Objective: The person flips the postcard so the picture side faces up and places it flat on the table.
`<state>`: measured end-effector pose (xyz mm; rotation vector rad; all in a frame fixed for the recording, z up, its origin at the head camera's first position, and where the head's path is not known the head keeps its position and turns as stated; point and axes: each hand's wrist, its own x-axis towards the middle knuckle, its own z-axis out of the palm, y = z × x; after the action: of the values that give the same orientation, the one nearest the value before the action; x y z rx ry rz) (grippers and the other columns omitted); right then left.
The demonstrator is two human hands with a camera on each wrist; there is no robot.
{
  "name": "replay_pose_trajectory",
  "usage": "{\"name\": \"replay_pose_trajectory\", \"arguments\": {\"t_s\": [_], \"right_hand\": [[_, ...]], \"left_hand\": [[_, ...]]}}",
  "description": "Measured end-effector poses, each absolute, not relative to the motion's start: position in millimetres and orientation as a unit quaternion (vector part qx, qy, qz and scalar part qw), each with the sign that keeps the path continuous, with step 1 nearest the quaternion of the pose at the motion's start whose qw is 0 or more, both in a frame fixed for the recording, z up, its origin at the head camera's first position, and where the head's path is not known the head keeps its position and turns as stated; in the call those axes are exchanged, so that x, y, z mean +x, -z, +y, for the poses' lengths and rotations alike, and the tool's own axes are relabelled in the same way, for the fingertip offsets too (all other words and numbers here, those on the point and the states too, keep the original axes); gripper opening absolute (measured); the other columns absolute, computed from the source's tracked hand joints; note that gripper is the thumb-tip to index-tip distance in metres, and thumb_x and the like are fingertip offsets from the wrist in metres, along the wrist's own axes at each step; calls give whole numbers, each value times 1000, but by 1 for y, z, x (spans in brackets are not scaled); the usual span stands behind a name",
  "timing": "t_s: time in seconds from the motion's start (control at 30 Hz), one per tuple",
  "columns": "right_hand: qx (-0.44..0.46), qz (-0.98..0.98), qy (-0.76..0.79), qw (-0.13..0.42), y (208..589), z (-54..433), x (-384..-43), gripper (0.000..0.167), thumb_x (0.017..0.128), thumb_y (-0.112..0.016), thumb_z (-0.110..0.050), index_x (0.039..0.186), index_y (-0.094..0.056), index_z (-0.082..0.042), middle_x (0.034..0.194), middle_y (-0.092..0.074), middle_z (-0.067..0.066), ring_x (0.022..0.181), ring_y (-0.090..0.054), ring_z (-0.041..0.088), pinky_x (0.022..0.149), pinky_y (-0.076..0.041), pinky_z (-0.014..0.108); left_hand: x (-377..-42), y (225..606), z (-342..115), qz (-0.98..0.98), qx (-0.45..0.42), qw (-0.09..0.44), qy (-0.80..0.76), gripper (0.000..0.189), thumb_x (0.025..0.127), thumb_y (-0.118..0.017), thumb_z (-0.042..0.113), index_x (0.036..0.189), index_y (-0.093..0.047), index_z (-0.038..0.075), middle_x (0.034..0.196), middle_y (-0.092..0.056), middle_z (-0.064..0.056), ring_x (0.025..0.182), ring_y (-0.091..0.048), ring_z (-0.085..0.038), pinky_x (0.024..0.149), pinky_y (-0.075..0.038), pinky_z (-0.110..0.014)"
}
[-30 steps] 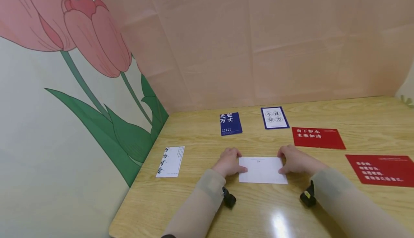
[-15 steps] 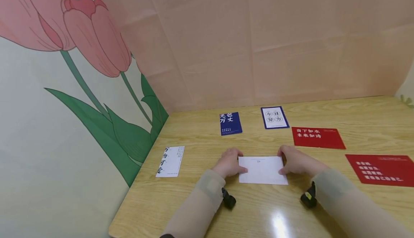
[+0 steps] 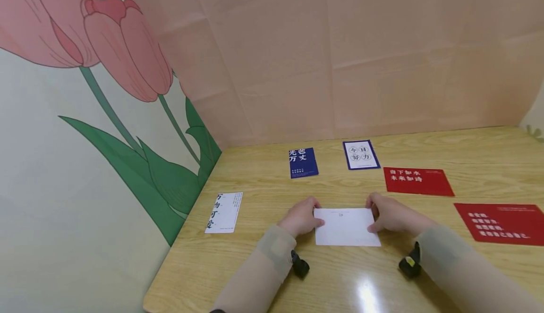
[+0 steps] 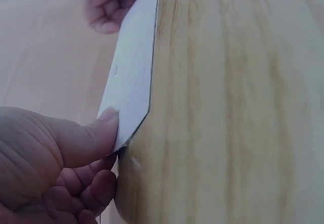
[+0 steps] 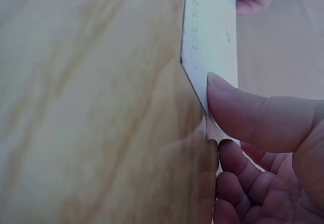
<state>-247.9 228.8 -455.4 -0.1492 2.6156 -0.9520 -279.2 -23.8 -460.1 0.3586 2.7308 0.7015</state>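
A plain white card (image 3: 346,226) is held just above the wooden table (image 3: 263,195) near its front middle. My left hand (image 3: 302,217) pinches its left edge, thumb on top and fingers curled beneath. My right hand (image 3: 387,215) pinches the right edge the same way. In the left wrist view the white card (image 4: 132,67) runs away from my left hand (image 4: 76,153) toward the other hand, its near edge slightly off the wood. The right wrist view shows the white card (image 5: 210,41) under the thumb of my right hand (image 5: 253,148).
Other cards lie on the table: a white one with black characters (image 3: 224,212) at the left, a blue one (image 3: 303,162) and a blue-framed white one (image 3: 361,154) at the back, two red ones (image 3: 417,181) (image 3: 501,223) at the right. Walls close the left and back.
Both hands and the white card have drifted slightly toward me and to the right. The grip is unchanged.
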Motion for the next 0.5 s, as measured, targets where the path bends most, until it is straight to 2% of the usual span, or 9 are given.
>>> {"name": "replay_pose_trajectory", "arguments": {"t_s": [0.17, 0.5], "right_hand": [[-48, 920, 346, 178, 456, 231, -247, 60, 70, -85, -25, 113, -48, -6, 93, -55, 8, 83, -52, 23, 72, -46, 35], [-42, 918, 357, 166, 454, 235, -243, 60, 71, -85, -23, 114, -48, -3, 95, -55, 9, 84, -52, 23, 74, -48, 37]], "left_hand": [[-278, 460, -26, 941, 129, 139, -280, 20, 92, -66, 25, 110, -60, 20, 87, -55, 5, 77, -52, -13, 70, -44, -30], [-276, 462, -28, 902, 100, 161, -389, 15, 92, -67, 19, 105, -61, 19, 86, -52, 0, 68, -50, -15, 58, -42, -29]]}}
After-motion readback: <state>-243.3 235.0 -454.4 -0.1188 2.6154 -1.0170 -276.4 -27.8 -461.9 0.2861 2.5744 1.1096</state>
